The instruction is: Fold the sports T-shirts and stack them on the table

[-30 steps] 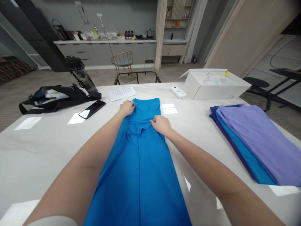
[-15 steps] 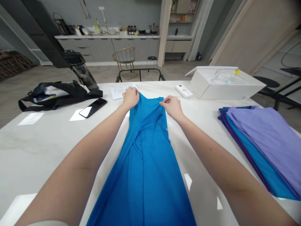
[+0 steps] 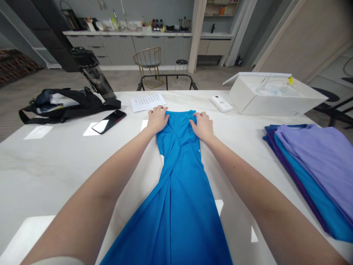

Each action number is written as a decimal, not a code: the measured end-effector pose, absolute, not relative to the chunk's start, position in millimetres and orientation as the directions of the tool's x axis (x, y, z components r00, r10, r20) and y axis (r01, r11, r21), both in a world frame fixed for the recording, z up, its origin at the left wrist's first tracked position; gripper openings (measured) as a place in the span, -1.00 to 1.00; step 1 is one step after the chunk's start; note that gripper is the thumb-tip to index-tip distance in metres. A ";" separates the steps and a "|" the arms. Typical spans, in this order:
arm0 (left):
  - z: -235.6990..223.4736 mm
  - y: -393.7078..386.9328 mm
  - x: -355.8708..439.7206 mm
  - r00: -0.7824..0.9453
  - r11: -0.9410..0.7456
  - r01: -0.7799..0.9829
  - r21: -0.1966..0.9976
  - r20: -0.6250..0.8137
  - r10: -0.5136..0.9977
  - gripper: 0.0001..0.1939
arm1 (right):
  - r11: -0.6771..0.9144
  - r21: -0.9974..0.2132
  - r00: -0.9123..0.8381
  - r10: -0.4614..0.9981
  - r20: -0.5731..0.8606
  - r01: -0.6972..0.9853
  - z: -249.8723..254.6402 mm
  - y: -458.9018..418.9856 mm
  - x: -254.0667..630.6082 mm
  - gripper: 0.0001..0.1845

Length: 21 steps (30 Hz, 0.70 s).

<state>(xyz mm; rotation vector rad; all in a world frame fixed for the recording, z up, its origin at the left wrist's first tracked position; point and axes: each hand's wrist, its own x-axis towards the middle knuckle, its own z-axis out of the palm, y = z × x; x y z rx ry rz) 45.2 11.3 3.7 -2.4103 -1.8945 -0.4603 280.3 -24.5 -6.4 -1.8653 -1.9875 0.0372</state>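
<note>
Observation, head view. A blue garment lies lengthwise on the white desk, narrow at the far end and widening toward the wearer; its near end runs out of the picture. The left hand is on its far left corner, the right hand on its far right edge. The hands are apart, one per side, fingers loosely spread; they appear to press on the cloth rather than clamp it, though the undersides are hidden.

Condition of the cloth: diagonal creases cross the upper part, and a long fold line runs down the middle to the bottom of the picture. The left edge slants outward more than the right.

Risks, as judged. (1) Creases could set into the layers if the cloth is pressed down while skewed; likely cause, uneven tension between the two corners. (2) The layers could slide out of line, since the fabric looks thin and the desk smooth. (3) The left hand is just beside a printed sheet; a sideways sweep could push it along or catch it under the cloth. (4) The near end cannot be checked; a bunched hem there would go unnoticed.

Surroundings: phone to the left; white device and folded stack to the right, apart from the garment.
</note>
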 end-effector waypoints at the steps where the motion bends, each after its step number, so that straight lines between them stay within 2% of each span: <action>1: 4.9 3.8 44.2 0.243 -0.289 0.946 0.150 0.264 0.933 -0.52 | 0.138 -0.267 -0.064 0.961 0.270 0.954 -5.3 -31.9 279.8 -0.58; 4: 5.7 -19.2 41.5 0.381 -0.410 0.900 0.146 0.194 0.904 -0.55 | 0.197 -0.204 -0.150 0.963 0.224 0.959 -6.1 -50.4 280.7 -0.57; 7: 2.4 -41.1 38.4 0.468 -0.473 0.873 0.121 0.063 0.881 -0.54 | 0.122 -0.176 -0.086 0.976 0.201 0.977 -8.6 -63.3 285.5 -0.50; 10: 2.7 -67.0 37.7 0.468 -0.474 0.873 0.115 0.077 0.880 -0.47 | 0.018 -0.170 0.017 0.979 0.204 0.985 -3.5 -76.9 290.3 -0.48; 12: 7.2 -89.1 40.1 0.475 -0.488 0.861 0.147 0.115 0.873 -0.48 | 0.022 -0.171 0.018 0.974 0.226 0.985 4.6 -90.9 289.5 -0.53; 15: 17.8 -127.1 46.7 0.470 -0.492 0.849 0.190 0.151 0.869 -0.55 | 0.174 -0.199 -0.120 0.959 0.259 0.964 16.7 -119.7 278.8 -0.62; 18: 26.7 -164.4 52.6 0.415 -0.437 0.880 0.186 0.144 0.898 -0.64 | 0.363 -0.245 -0.310 0.923 0.229 0.899 21.7 -152.2 259.6 -0.69; 21: 30.1 -198.9 53.7 0.350 -0.360 0.915 0.183 0.083 0.933 -0.73 | 0.429 -0.260 -0.402 0.903 0.154 0.865 20.3 -183.8 241.8 -0.75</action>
